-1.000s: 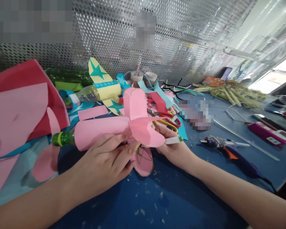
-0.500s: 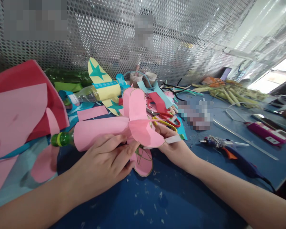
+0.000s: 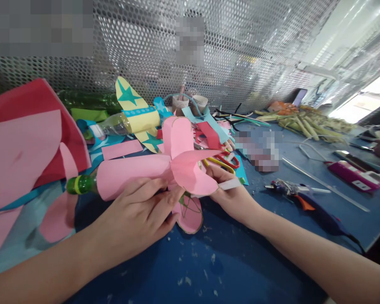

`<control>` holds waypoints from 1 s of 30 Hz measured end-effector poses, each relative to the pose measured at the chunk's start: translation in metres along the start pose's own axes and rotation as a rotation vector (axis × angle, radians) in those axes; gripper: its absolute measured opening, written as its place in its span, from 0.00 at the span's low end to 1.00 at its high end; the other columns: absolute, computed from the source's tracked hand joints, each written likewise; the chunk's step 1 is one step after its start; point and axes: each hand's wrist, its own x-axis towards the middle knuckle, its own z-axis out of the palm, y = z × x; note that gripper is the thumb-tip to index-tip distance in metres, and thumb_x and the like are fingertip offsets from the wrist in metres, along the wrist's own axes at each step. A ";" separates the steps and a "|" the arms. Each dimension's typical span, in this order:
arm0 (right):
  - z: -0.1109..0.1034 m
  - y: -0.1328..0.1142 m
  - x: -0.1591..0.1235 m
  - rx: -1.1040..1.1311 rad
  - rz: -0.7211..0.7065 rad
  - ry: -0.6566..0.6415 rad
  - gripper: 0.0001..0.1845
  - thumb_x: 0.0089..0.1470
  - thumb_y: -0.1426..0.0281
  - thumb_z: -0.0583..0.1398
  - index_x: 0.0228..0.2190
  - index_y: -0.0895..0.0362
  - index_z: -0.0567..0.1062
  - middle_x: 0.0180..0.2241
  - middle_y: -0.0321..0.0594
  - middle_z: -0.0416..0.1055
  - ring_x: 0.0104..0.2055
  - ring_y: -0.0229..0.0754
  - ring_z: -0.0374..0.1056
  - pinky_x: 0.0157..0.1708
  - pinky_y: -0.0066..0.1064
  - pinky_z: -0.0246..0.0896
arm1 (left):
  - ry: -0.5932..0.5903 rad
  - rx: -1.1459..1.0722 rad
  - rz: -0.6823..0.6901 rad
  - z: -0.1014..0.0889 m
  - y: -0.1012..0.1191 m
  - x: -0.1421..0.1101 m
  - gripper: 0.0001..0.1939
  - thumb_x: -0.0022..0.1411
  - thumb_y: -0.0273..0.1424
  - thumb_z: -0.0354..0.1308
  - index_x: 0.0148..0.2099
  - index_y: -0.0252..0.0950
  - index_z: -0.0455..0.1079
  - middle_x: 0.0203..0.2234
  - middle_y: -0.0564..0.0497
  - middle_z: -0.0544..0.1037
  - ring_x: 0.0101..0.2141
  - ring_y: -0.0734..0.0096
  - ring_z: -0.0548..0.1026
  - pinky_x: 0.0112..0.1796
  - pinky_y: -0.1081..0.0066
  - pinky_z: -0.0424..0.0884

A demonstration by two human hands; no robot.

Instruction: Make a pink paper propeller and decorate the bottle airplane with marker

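Observation:
A green-necked bottle wrapped in pink sheet lies sideways before me, shaped like a model plane. A rounded pink wing rises from it, and curved pink fins stand at its right end. Below hangs another rounded pink piece with dark lines on it. My left hand grips the wrapped bottle from the near side. At the fins, my right hand is closed, with a thin white strip coming out by its thumb; its fingertips are partly hidden.
Scissors with red and yellow handles lie behind my right hand. A glue gun and a purple device are at right. A yellow bottle plane, pink and red sheets and a perforated metal panel stand beyond.
The thin fin on the right has tilted up a little and shows more of its face. Both hands stay almost in place, and the view has shifted slightly.

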 end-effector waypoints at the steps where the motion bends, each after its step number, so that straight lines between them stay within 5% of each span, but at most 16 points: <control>1: 0.000 0.000 0.000 -0.004 -0.002 0.000 0.11 0.51 0.71 0.57 0.22 0.53 0.60 0.22 0.30 0.56 0.24 0.36 0.51 0.24 0.30 0.46 | -0.001 0.003 0.006 0.000 0.000 0.000 0.17 0.71 0.27 0.41 0.49 0.32 0.70 0.29 0.48 0.79 0.38 0.58 0.76 0.40 0.59 0.72; 14: 0.001 0.001 -0.001 0.030 0.008 -0.025 0.09 0.51 0.72 0.57 0.23 0.53 0.61 0.24 0.32 0.59 0.27 0.37 0.54 0.27 0.30 0.51 | -0.025 0.047 0.101 -0.002 -0.001 0.001 0.14 0.68 0.26 0.45 0.48 0.30 0.70 0.29 0.47 0.79 0.39 0.58 0.75 0.40 0.59 0.72; 30: 0.002 0.001 -0.003 0.046 0.046 -0.046 0.10 0.54 0.69 0.58 0.24 0.54 0.61 0.23 0.30 0.58 0.23 0.35 0.50 0.22 0.28 0.47 | -0.001 0.000 0.027 -0.003 0.000 0.003 0.15 0.69 0.27 0.44 0.51 0.25 0.68 0.30 0.45 0.80 0.39 0.56 0.76 0.38 0.58 0.74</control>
